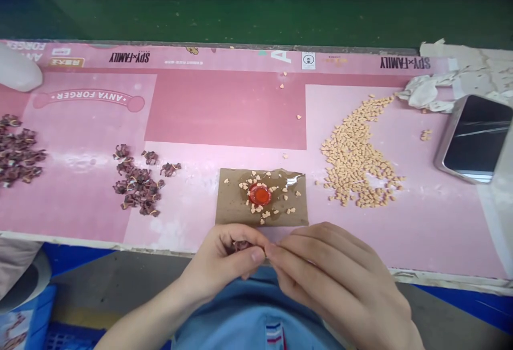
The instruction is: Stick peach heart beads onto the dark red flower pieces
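Observation:
At the table's front edge my left hand (236,254) is closed around a small dark purple-brown figure (242,245), partly hidden by my fingers. My right hand (328,270) meets it there, thumb and fingertips pinched together; what they hold, if anything, is hidden. Just beyond my hands lies a brown card (228,211) with a small red-orange cap or dish (262,195) on it, wet-looking liquid around it and several tiny beige pieces scattered about. A heap of the same beige pieces (352,152) spreads to the right. More dark figures (138,181) are piled to the left.
A phone (476,136) lies at the right beside crumpled white tissue (427,93). Another pile of dark figures (20,152) and a white rounded object (18,69) are at far left. Blue crates (34,318) stand below the pink-covered table (224,104). A green surface (256,13) runs behind it.

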Demonstrator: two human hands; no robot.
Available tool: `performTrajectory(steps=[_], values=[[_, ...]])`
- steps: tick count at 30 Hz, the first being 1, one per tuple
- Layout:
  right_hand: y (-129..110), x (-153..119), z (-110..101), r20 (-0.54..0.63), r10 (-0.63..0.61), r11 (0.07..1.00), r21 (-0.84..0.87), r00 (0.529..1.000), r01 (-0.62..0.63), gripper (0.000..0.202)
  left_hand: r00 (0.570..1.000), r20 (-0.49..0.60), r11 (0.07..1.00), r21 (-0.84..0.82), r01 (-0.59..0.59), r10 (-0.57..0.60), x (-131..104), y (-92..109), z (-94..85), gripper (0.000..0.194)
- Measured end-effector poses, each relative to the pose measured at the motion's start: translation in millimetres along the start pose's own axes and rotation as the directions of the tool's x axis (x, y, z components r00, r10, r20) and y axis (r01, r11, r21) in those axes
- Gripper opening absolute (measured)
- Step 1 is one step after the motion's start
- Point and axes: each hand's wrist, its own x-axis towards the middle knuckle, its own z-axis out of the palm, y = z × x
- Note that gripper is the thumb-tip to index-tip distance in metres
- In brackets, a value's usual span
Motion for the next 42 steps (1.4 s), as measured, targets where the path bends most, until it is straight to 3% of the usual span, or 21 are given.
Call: performTrajectory(steps=[5,13,16,18,20,21,22,24,25,26,32,38,42], values=[[-2.3,0.5,-2.7,0.09,-0.012,1.0,-0.016,0.996,0.014,0.022,0.998,-0.056,0.999,0.048,-0.021,0.024,-2.4,-3.4,-1.4,0.049],[0.2,-2.9,7.9,0.026,-0.014,0.999,-0.032,1.0,0.015,0.016,0.994,-0.107,0.998,0.055,-0.016,0.022,-1.7,-5.3,-2.3,0.053],[7.3,-1.1,10.6,-0.038,0.049,0.999,-0.011,0.998,-0.049,0.013,0.974,-0.166,0.979,0.159,-0.127,0.154,-10.9,-4.2,-4.2,0.048],[15.8,0.6,12.6,-0.093,0.079,0.996,-0.028,0.992,-0.082,0.015,0.929,-0.216,0.93,0.281,-0.235,0.3,-19.3,-4.9,-6.9,0.04],[24.5,-1.1,15.0,-0.121,0.095,0.994,-0.04,0.988,-0.101,0.019,0.853,-0.261,0.857,0.393,-0.333,0.451,-25.4,-7.0,-11.5,0.03],[27.8,-4.0,16.2,-0.126,0.115,0.992,-0.035,0.985,-0.121,0.021,0.785,-0.295,0.806,0.444,-0.392,0.545,-26.4,-8.3,-14.6,0.025],[29.7,-8.4,17.3,-0.129,0.148,0.988,-0.03,0.98,-0.153,0.023,0.688,-0.329,0.738,0.496,-0.457,0.647,-25.9,-9.6,-18.3,0.022],[29.1,-19.5,18.6,-0.156,0.228,0.971,-0.038,0.961,-0.237,0.027,0.44,-0.366,0.569,0.607,-0.555,0.82,-20.7,-11.2,-26.7,0.02],[26.6,-25.2,19.2,-0.163,0.255,0.962,-0.052,0.953,-0.267,0.027,0.339,-0.355,0.491,0.653,-0.577,0.871,-17.0,-11.3,-30.9,0.02],[23.1,-30.0,20.0,-0.155,0.264,0.958,-0.069,0.952,-0.277,0.027,0.284,-0.336,0.44,0.681,-0.586,0.898,-13.2,-11.0,-34.8,0.02],[-0.9,-28.2,40.9,0.014,0.116,0.991,-0.067,0.993,-0.115,0.012,0.269,-0.295,0.399,0.689,-0.605,0.917,-10.3,-5.4,-44.6,0.021],[-6.7,-3.4,63.0,0.111,-0.083,0.976,-0.19,0.99,0.103,0.04,0.27,-0.239,0.35,0.781,-0.518,0.933,-31.9,-9.2,-52.9,0.02],[-5.7,8.1,66.9,0.194,-0.201,0.937,-0.246,0.96,0.246,0.04,0.303,-0.218,0.347,0.806,-0.479,0.927,-41.5,-16.5,-62.0,0.021]])
